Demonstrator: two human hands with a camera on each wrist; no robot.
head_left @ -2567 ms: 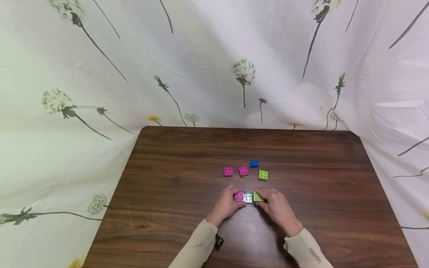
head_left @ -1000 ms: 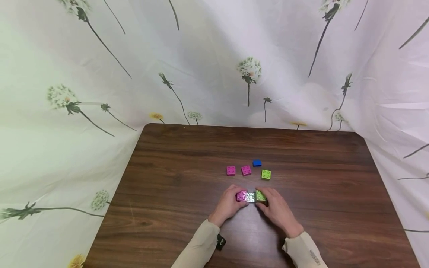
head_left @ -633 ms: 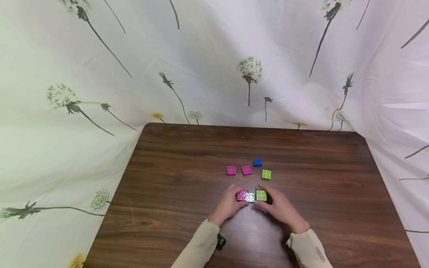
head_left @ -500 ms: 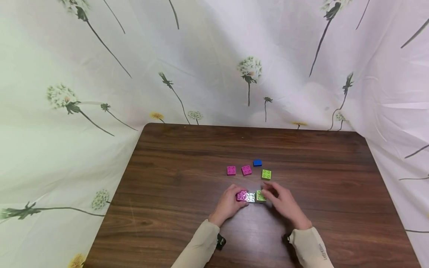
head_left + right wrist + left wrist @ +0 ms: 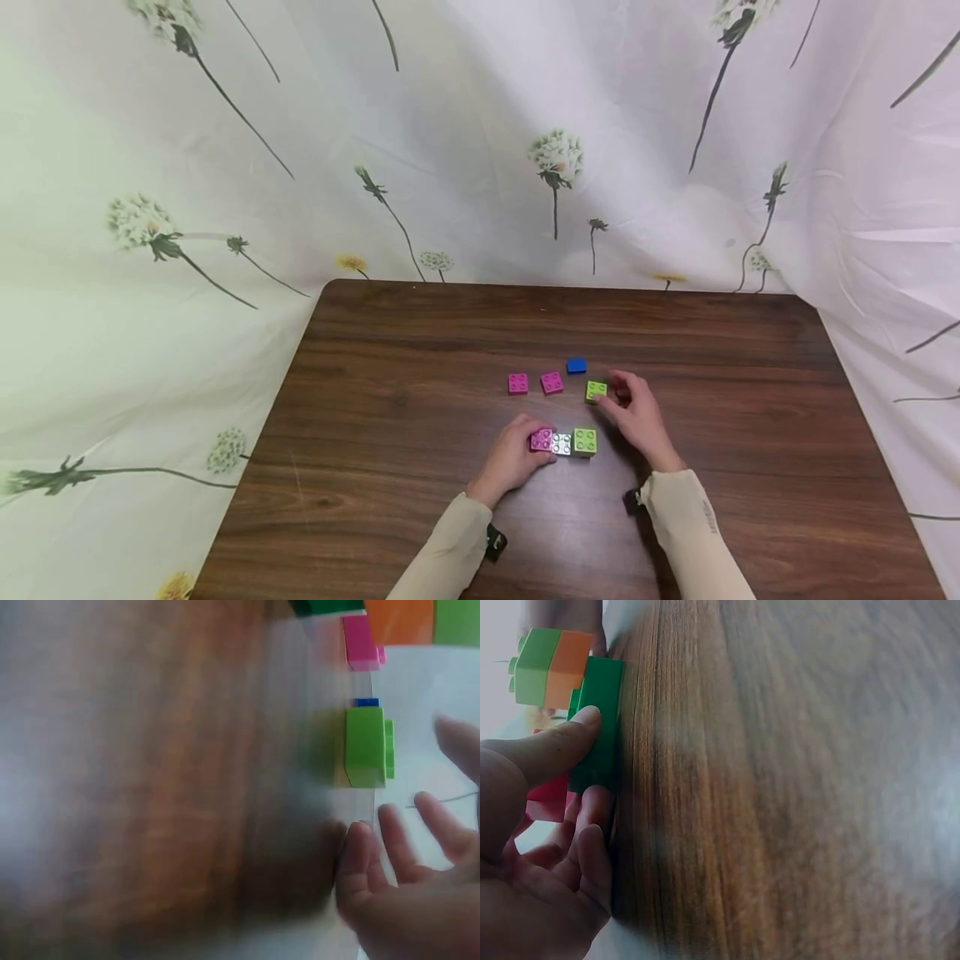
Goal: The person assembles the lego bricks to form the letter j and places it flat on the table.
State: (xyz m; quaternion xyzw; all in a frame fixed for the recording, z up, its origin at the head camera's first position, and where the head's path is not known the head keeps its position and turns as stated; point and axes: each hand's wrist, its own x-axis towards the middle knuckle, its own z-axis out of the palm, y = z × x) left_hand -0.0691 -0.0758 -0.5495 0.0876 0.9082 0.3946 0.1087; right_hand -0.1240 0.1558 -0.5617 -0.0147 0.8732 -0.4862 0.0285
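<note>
Your left hand (image 5: 508,458) pinches the dark green base (image 5: 609,727); your right hand (image 5: 640,419), fingers parted, is just beside the loose green block (image 5: 365,746).
Base on table (image 5: 360,450), pink block (image 5: 542,440) on its left end, orange block (image 5: 568,671) capped by lime block (image 5: 536,667) on its right; loose green block beyond, then two loose pink blocks (image 5: 517,384) (image 5: 551,383), then blue block (image 5: 576,366).

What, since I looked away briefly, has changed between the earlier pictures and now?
The right hand let go of the light-green square plastic brick atop the multicoloured brick stack and moved forward, near the loose light-green square brick. The left hand kept its grip on the stack; two loose magenta square bricks and the blue rectangular brick stayed put.
</note>
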